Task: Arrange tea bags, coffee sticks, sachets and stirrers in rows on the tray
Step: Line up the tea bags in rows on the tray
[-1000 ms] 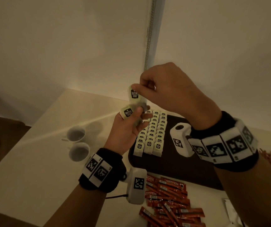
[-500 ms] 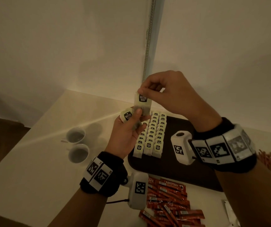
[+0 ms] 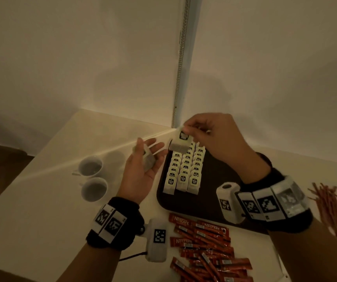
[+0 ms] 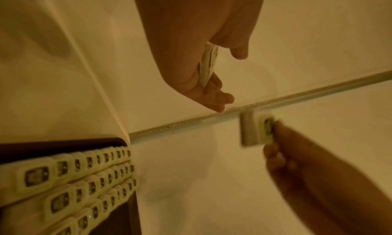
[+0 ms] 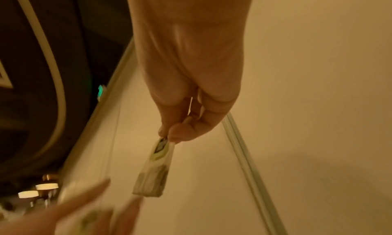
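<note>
My right hand (image 3: 190, 131) pinches a tea bag (image 3: 181, 142) by its labelled top, so the bag (image 5: 152, 176) hangs over the far left corner of the dark tray (image 3: 220, 192). Three rows of tea bags (image 3: 185, 169) lie on the tray's left part. My left hand (image 3: 146, 159) is palm up just left of the tray. Another tea bag (image 3: 148, 162) lies in that palm under the thumb, with the fingers stretched out; the left wrist view shows it (image 4: 207, 65) edge-on.
Red coffee sticks (image 3: 206, 243) lie heaped in front of the tray. A pile of stirrers (image 3: 330, 206) is at the right. Two white cups (image 3: 92, 176) stand left of my left hand. Walls close off the table's far side.
My right hand drew one tea bag away from the left hand and lowered it toward the tray's far end. The left hand dropped a little and its fingers straightened.
</note>
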`<state>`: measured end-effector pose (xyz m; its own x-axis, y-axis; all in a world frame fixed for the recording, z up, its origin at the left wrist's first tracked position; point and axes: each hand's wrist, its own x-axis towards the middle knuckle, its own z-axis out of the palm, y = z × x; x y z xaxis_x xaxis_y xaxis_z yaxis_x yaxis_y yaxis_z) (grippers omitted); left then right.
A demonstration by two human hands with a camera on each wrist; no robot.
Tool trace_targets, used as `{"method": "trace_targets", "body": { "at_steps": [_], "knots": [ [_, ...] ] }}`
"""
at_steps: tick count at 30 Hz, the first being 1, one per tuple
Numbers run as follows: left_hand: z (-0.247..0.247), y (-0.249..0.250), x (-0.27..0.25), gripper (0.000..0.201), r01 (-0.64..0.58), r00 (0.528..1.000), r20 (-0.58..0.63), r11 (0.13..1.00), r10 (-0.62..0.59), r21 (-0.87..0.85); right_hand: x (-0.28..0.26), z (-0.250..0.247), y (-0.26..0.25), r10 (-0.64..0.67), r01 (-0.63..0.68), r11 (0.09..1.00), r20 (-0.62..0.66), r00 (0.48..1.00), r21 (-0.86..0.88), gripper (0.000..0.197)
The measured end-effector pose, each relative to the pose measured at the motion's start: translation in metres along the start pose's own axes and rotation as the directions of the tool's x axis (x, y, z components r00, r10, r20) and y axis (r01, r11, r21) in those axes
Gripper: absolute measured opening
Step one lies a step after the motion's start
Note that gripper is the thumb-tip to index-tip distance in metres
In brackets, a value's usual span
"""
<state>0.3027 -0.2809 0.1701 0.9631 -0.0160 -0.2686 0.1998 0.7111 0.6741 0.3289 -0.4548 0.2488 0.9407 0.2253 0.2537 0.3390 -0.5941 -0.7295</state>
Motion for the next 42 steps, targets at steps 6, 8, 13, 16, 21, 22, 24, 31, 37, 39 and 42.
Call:
{"method": "trace_targets", "body": {
  "at_steps": [6,8,13,16,21,22,24,31,37,39,42],
  "knots": [
    [-0.022,0.015,0.009,0.043,-0.016,0.997,-0.081,1.000,0.016,0.003,-0.034,0.053,0.076,0.286,-0.214,0.946,0.318,0.904,-0.242,0.020],
    [-0.024,0.018,0.009,0.046,-0.011,0.997,-0.077,1.000,0.011,0.001,-0.043,0.070,0.098,0.352,-0.263,0.930,0.413,0.840,-0.257,0.020],
    [-0.025,0.018,0.009,0.047,-0.001,0.997,-0.071,1.000,0.002,0.016,-0.052,0.103,0.144,0.471,-0.350,0.877,0.442,0.764,-0.329,0.018],
    [-0.027,0.017,0.009,0.048,0.011,0.996,-0.086,0.999,-0.008,0.037,-0.052,0.112,0.158,0.496,-0.403,0.862,0.348,0.795,-0.309,0.014],
    [-0.033,0.016,0.009,0.053,0.014,0.996,-0.090,0.999,-0.011,0.036,-0.049,0.121,0.168,0.501,-0.444,0.862,0.275,0.821,-0.244,0.012],
    [-0.034,0.016,0.009,0.055,0.018,0.996,-0.086,0.999,-0.014,0.037,-0.047,0.123,0.169,0.494,-0.440,0.866,0.268,0.827,-0.240,0.012],
    [-0.034,0.017,0.010,0.062,0.033,0.997,-0.071,0.998,-0.029,0.058,-0.045,0.125,0.170,0.486,-0.432,0.870,0.264,0.833,-0.240,0.013],
    [-0.034,0.017,0.010,0.086,0.085,0.996,-0.002,0.963,-0.088,0.255,-0.033,0.123,0.160,0.482,-0.447,0.873,0.205,0.852,-0.195,0.013],
    [-0.020,0.015,0.014,0.096,-0.002,0.991,0.119,0.897,-0.056,0.442,0.009,0.075,0.050,-0.008,0.004,0.987,0.025,1.000,0.160,0.010],
    [-0.008,0.016,0.014,0.097,-0.062,0.986,0.167,0.877,-0.021,0.476,0.016,0.063,0.021,-0.115,0.097,0.985,0.121,0.986,0.141,0.011],
    [0.007,0.021,0.015,0.091,-0.146,0.970,0.240,0.877,0.036,0.458,0.026,0.046,-0.007,-0.181,0.178,0.983,0.172,0.968,0.033,0.010]
  ]
}}
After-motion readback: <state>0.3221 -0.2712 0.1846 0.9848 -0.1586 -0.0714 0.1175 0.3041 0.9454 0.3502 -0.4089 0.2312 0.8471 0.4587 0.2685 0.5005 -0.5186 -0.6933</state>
